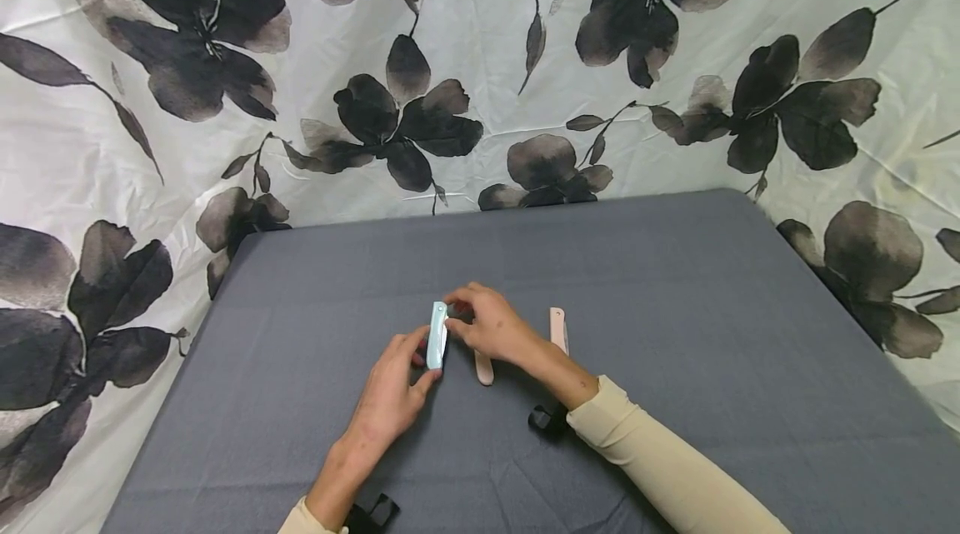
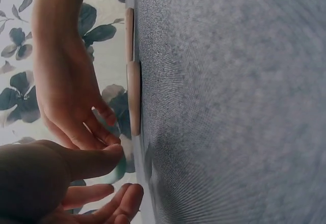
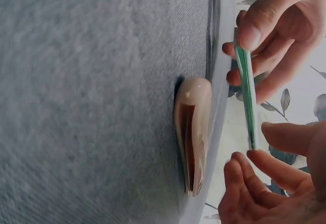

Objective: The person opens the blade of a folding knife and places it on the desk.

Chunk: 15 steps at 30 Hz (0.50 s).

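Note:
A light blue-green folding razor stands nearly upright in the head view, with a pivot at its top and a pale strip along its right side. My left hand pinches its lower end between thumb and fingers. At the upper end are the thumb and index fingertips of my right hand. The right wrist view shows the razor's slotted green edge spanning both hands. A pink folding razor lies partly hidden under my right hand; its slot faces the right wrist camera. Another pink folding razor lies beyond my right forearm.
The grey cloth-covered table extends around both hands. A white floral cloth hangs behind it. Black wrist devices show beneath the forearms, near cream sleeves.

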Motion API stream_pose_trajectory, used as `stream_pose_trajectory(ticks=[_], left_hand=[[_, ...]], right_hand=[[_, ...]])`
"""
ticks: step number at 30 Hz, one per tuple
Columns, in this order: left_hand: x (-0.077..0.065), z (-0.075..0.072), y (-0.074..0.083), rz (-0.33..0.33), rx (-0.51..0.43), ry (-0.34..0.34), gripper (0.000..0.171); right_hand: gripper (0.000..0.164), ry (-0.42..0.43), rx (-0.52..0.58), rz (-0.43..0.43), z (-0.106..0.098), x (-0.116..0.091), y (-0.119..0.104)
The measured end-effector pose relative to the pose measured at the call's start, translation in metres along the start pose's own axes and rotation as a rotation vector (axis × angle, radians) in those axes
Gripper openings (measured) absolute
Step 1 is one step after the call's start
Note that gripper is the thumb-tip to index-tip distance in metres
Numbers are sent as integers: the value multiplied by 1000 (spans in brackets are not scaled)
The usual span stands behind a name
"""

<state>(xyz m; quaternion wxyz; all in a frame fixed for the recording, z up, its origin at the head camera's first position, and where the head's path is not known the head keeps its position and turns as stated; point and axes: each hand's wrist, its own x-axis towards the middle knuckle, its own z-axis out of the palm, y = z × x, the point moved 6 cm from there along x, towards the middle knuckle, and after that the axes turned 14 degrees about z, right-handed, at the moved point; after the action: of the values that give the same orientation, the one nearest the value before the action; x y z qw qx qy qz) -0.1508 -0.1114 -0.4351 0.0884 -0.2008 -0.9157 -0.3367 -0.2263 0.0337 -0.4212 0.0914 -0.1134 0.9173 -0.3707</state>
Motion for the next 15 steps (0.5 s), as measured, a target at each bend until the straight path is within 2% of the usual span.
stream_pose_trajectory(ticks=[9, 12, 15], left_hand=[[5, -4, 1, 3, -74, 85, 63], [6, -4, 2, -3, -87, 93, 63], [7, -5, 3, -4, -107, 106, 66]], right_hand=[[45, -176, 424, 43, 6, 0, 4], [50, -227, 538, 50, 8, 0, 5], [54, -243, 615, 55, 9, 1, 6]])
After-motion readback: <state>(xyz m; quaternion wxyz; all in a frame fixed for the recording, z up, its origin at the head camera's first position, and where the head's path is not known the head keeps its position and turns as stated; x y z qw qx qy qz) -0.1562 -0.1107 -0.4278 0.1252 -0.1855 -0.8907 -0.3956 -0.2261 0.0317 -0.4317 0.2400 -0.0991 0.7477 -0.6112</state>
